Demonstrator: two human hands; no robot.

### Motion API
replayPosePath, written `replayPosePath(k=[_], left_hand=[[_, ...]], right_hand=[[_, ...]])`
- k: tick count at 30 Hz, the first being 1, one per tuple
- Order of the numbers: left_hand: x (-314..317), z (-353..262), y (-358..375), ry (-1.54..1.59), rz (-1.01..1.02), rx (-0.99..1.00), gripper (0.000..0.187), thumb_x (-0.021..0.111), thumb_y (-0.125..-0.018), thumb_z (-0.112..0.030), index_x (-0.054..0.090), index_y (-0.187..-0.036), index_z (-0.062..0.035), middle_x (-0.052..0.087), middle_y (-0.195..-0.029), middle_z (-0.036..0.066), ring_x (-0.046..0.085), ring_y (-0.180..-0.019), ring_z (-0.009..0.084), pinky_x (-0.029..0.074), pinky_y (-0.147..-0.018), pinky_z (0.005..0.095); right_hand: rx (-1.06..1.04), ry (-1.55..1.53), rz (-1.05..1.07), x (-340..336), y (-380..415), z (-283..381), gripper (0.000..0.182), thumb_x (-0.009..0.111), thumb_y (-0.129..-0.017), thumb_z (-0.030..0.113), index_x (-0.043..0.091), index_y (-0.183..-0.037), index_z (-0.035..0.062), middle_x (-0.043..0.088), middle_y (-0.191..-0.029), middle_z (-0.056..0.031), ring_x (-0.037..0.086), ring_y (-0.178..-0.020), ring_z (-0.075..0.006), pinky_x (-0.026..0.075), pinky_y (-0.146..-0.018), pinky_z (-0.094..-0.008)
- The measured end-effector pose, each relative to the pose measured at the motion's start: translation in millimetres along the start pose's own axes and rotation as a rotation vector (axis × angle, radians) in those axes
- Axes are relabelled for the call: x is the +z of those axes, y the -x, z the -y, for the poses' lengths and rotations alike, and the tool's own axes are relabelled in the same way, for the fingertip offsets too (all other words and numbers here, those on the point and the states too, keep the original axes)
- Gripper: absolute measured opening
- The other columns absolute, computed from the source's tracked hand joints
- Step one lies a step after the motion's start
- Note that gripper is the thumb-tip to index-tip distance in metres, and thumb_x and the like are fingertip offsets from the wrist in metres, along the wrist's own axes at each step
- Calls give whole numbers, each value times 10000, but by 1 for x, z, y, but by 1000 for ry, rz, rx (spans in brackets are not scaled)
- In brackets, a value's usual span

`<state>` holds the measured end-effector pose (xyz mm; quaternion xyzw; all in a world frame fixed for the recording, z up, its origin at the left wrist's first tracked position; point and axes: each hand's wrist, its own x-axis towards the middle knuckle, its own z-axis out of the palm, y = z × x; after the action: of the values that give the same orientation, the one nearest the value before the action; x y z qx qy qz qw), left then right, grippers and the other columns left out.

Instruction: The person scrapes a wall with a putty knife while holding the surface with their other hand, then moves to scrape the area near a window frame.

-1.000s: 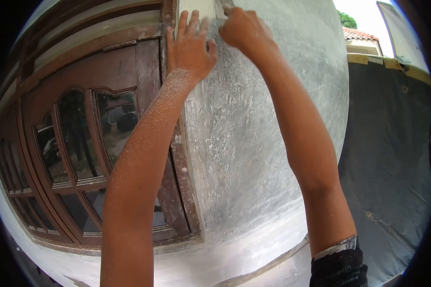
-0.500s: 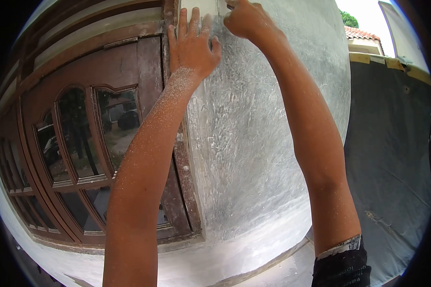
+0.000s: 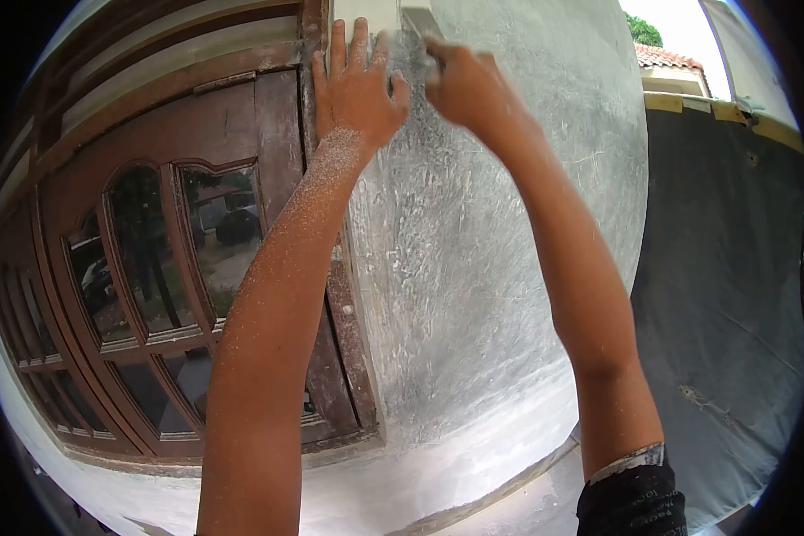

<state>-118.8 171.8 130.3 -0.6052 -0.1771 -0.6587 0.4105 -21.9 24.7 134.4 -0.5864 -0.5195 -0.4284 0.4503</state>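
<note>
My left hand lies flat with its fingers spread on the wall's edge, right beside the brown wooden frame. Pale dust and flakes cover its wrist and forearm. Higher on the grey, patchy wall, my right hand is closed around the dark handle of a scraper. The scraper's flat, pale blade points up and to the left against the wall, close to a whitish patch. Blur hides some of the grip.
A brown wooden window with glass panes fills the left side. Dark sheeting hangs at the right, with a yellowish strip along its top. Beyond it is a tiled roof. A white band runs along the wall below.
My right hand has moved down with the scraper, bringing its blade into view. My left hand stays in place on the wall.
</note>
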Motion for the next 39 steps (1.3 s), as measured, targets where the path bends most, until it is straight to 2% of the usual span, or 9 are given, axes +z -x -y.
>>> replayPosePath(k=[7,9,16,18,20,24,26,29,39], left_hand=[[2,-5,1,77,-106,-11,588,497,-975,-326,496,-1533,-140,326,-1662,132,177,-1579,326,193,-1245,592],[-16,-6,-4,137,79,-64,644,516,-943,-256,443,-1538,-19,286,-1677,167,152,-1585,342,156,-1274,516],[-14,-6,0,105,47,-49,637,513,-942,-287,472,-1527,-36,306,-1667,177,160,-1582,348,157,-1276,504],[-17,-8,3,103,59,-62,638,514,-945,-283,466,-1530,-35,303,-1670,169,163,-1582,344,153,-1278,501],[-19,-9,5,100,65,-60,639,517,-945,-279,461,-1533,-37,303,-1671,164,164,-1583,340,151,-1280,501],[-13,-8,6,85,41,-42,641,527,-943,-270,457,-1538,-42,304,-1673,152,168,-1583,331,145,-1282,501],[-13,-9,7,94,42,-38,637,527,-943,-269,460,-1537,-46,311,-1670,153,169,-1583,329,146,-1282,501],[-21,-11,6,89,60,-40,628,525,-944,-260,466,-1533,-51,323,-1664,153,175,-1582,327,151,-1282,500],[-15,-9,5,102,50,-47,595,482,-968,-231,464,-1536,-52,321,-1665,150,185,-1577,335,160,-1280,495]], right_hand=[[95,-1,52,-2,82,10,489,562,-901,143,644,-1382,143,722,-970,-295,711,-907,-481,577,-829,-542],[109,-17,56,5,86,8,484,562,-905,146,644,-1382,145,721,-975,-296,711,-911,-480,576,-829,-543],[-13,-65,-167,19,42,1,464,545,-932,166,640,-1373,55,706,-1034,-314,693,-957,-488,543,-900,-506],[17,-66,-127,14,59,4,469,551,-928,167,640,-1376,59,704,-1083,-310,687,-1011,-481,527,-956,-505],[78,-32,-18,8,75,8,515,564,-885,152,641,-1393,113,726,-1077,-284,716,-997,-448,574,-893,-510],[24,-59,-91,16,54,-2,534,577,-871,149,636,-1400,115,729,-1073,-279,714,-1008,-446,569,-913,-506],[-5,-76,-124,16,39,1,478,551,-920,149,640,-1380,58,708,-1073,-309,702,-990,-460,536,-943,-495],[24,-108,-76,13,49,3,483,553,-913,142,639,-1379,47,710,-1057,-311,712,-972,-446,542,-935,-488],[-11,-65,-123,11,42,9,488,538,-902,142,656,-1369,60,713,-1019,-317,721,-909,-450,556,-899,-494]])
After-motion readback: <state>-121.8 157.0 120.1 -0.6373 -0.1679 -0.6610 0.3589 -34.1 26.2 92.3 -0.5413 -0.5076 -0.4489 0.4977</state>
